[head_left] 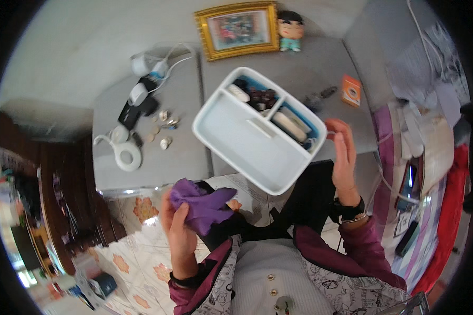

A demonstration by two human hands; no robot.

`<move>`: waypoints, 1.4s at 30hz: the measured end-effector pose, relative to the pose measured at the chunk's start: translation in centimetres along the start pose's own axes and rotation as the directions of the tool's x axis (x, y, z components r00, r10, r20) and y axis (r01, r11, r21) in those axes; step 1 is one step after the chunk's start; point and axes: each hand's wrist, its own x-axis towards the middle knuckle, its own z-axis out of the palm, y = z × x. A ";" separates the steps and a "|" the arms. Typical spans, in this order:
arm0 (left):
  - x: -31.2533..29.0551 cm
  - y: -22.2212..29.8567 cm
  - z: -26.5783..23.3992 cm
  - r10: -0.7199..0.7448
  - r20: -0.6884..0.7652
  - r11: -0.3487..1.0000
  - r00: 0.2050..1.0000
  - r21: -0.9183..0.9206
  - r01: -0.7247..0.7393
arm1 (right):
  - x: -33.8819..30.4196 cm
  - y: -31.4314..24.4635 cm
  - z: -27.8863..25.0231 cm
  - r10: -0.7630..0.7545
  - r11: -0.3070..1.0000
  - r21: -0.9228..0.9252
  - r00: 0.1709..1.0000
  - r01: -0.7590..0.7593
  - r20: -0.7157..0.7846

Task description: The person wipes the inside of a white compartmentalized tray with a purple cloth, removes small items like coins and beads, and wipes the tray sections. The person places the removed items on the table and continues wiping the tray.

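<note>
My left hand (180, 220) is closed on a crumpled purple cloth (202, 205), held low in front of the seat edge. Just beyond it lies a white divided storage box (231, 131), turned at an angle. Its large near compartment is bare, and a loose whitish strip (260, 128) lies against the divider. The smaller far compartments hold dark brown items (261, 98), a white piece (238, 93) and a pale block-shaped item (291, 123). My right hand (343, 155) is beside the box's right corner, fingers mostly extended; whether the fingertips touch the rim is unclear.
Small metallic pieces (165, 126), a white looped device (126, 155) and black items (129, 115) lie left on the grey seat (173, 163). Behind are a gold picture frame (199, 26) and a figurine (290, 31). An orange box (351, 91) lies right, near a phone (407, 184).
</note>
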 end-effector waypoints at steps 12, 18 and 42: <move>4.2 3.6 13.0 0.016 0.859 0.324 0.512 0.480 -0.815 | 1.2 -4.9 7.2 0.093 0.885 0.459 0.996 -0.080 -0.005; 4.8 4.3 13.5 -0.106 0.900 0.378 0.423 0.430 -0.820 | 1.0 -4.7 7.7 0.101 0.901 0.430 0.991 -0.055 -0.086; 3.7 8.4 6.5 -0.045 0.446 0.605 0.894 0.724 -0.331 | 0.9 -4.8 7.8 0.085 0.969 0.240 0.992 -0.060 -0.095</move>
